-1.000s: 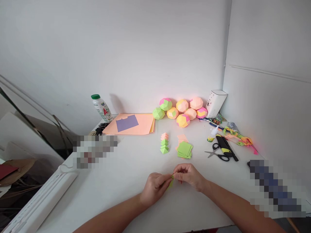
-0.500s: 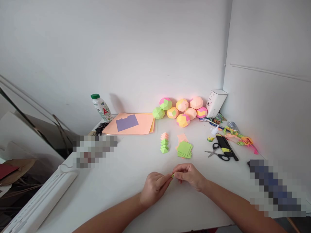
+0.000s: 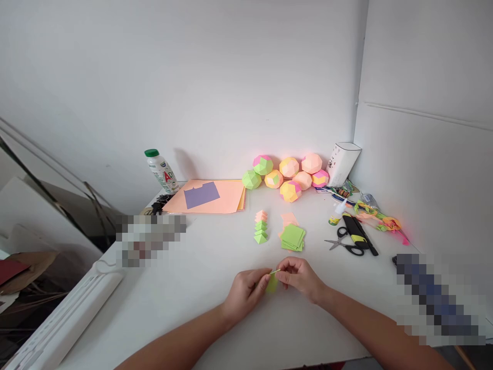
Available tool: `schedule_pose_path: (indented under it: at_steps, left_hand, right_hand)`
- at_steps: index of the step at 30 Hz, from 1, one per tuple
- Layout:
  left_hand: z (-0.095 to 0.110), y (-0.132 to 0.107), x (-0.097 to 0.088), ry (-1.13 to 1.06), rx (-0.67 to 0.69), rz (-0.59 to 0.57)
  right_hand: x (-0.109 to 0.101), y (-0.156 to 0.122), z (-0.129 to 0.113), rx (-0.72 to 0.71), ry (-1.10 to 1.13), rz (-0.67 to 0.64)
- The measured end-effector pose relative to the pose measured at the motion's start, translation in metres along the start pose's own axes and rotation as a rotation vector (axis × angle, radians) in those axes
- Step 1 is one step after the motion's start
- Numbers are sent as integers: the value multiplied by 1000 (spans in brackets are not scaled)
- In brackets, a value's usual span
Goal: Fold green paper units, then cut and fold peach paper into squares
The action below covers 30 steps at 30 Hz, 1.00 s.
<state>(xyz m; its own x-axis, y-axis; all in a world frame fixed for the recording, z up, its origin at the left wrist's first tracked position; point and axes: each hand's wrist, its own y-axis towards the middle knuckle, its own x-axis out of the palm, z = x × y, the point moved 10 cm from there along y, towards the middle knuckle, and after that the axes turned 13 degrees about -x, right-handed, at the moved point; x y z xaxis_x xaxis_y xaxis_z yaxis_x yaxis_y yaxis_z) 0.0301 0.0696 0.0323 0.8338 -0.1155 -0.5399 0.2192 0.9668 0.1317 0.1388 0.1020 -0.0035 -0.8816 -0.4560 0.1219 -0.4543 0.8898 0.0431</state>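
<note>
Between my two hands is a small piece of green paper, raised off the table near its front. My left hand pinches its left side with thumb and fingers. On the other side, my right hand grips the right edge between thumb and fingertips. Just beyond my hands lies a pile of green paper squares, with peach paper squares partly under it. A row of folded paper pieces, green in front and peach behind, stands left of the pile.
Several faceted paper balls rest against the wall. Peach sheets with a purple piece lie left, beside a green-capped bottle. Scissors, a cutter knife, a glue bottle and a white box are right.
The green paper shows more now, hanging down between my hands. My left hand's thumb and fingers have shifted along it, and my right hand has moved very slightly.
</note>
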Motion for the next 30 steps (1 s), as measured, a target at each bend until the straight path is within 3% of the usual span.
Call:
schedule_pose_path:
  at_steps: [5,11,17,24,30]
  left_hand:
    - [-14,4,3,-168,-178,-71]
    - [-10,5,2,-209,-158,-81]
    - [-21,5,19,-451,-274,-244]
    - [-35,3,23,-594,-431,-234]
    - [-39,4,21,-621,-455,-202]
  right_hand:
    - [-1,0,-6,-42,-68,-4]
    - [0,-3,-8,-54,-128,9]
    - [-1,-2,-4,-32,-116,16]
    - [-1,-2,0,16,-76,42]
    - [1,-1,1,17,-72,31]
